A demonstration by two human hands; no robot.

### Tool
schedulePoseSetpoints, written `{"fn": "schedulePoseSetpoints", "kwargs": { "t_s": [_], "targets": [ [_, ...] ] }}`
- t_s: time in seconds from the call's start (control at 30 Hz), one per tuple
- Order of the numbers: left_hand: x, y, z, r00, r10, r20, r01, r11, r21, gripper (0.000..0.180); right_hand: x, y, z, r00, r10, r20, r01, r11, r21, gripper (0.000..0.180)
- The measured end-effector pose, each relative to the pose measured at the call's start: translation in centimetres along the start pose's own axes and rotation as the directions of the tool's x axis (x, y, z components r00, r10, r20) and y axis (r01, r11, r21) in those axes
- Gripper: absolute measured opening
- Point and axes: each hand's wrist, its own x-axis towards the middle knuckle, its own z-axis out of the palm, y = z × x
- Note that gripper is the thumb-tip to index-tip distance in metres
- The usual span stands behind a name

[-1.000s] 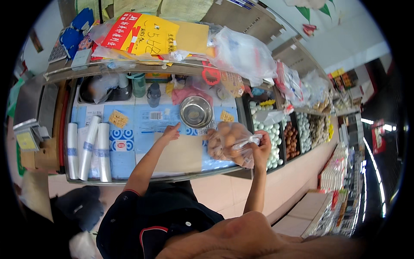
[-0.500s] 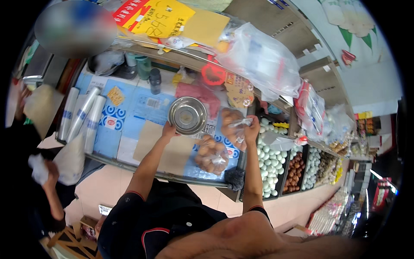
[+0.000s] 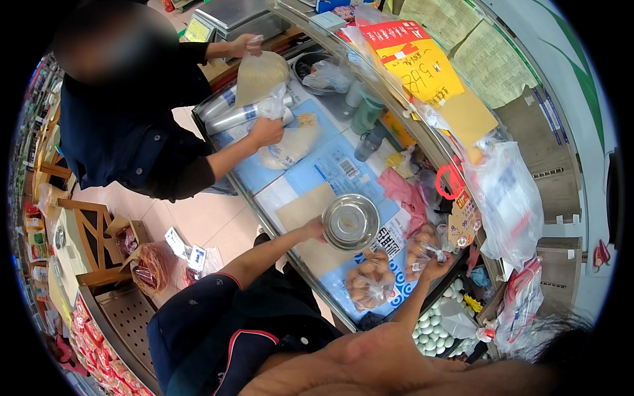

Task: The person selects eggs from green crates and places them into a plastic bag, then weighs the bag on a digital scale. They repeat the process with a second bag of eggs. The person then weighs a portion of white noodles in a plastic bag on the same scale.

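Observation:
My left hand (image 3: 314, 229) grips the near rim of a round steel bowl (image 3: 351, 222) that rests on the counter (image 3: 310, 173). My right hand (image 3: 434, 267) pinches the twisted neck of a clear plastic bag of brown eggs (image 3: 421, 245) just right of the bowl. A second clear bag of brown eggs (image 3: 370, 282) lies on the counter between my arms, touching neither hand.
Another person in a dark top (image 3: 125, 112) stands at the counter's left end, both hands on plastic bags (image 3: 261, 76). Stacked cup sleeves (image 3: 228, 112), a dark bottle (image 3: 368, 144), a pink cloth (image 3: 404, 191) and hanging bags (image 3: 505, 198) crowd the counter. White eggs (image 3: 432, 327) fill a bin below right.
The view has swung left, bringing the other person into sight. My left hand stays on the bowl; my right hand has moved right, holding the bag by its neck.

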Motion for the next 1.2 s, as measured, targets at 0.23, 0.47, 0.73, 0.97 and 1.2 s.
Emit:
{"fn": "schedulePoseSetpoints", "kwargs": {
  "t_s": [0.23, 0.47, 0.73, 0.97, 1.2],
  "targets": [
    [1.5, -7.1, -0.6, 0.84, 0.494, -0.225, -0.344, 0.805, 0.483, 0.038, 0.5, -0.2, -2.5, 0.909, -0.137, 0.394, 0.285, 0.894, -0.346, 0.044],
    [-8.8, -4.9, -8.9, 0.776, 0.627, 0.073, -0.397, 0.396, 0.828, 0.042, -6.8, -12.1, 1.5, 0.904, -0.262, 0.338, 0.367, 0.882, -0.297, 0.039],
    [-18.1, -2.6, -18.0, 0.839, 0.52, -0.161, 0.035, 0.244, 0.969, 0.063, -24.2, -21.8, 11.6, 0.731, -0.268, 0.627, 0.335, 0.942, 0.012, 0.036],
    [-17.9, -6.0, -23.3, 0.885, 0.466, -0.011, -0.123, 0.258, 0.958, 0.052, -27.1, -27.0, 18.6, 0.591, -0.142, 0.794, 0.327, 0.942, -0.075, 0.044],
    [-20.6, -7.4, -28.9, 0.985, 0.162, -0.055, -0.013, 0.392, 0.92, 0.037, -28.1, -26.6, 19.5, 0.607, -0.006, 0.794, 0.312, 0.921, -0.232, 0.039]
  ]
}}
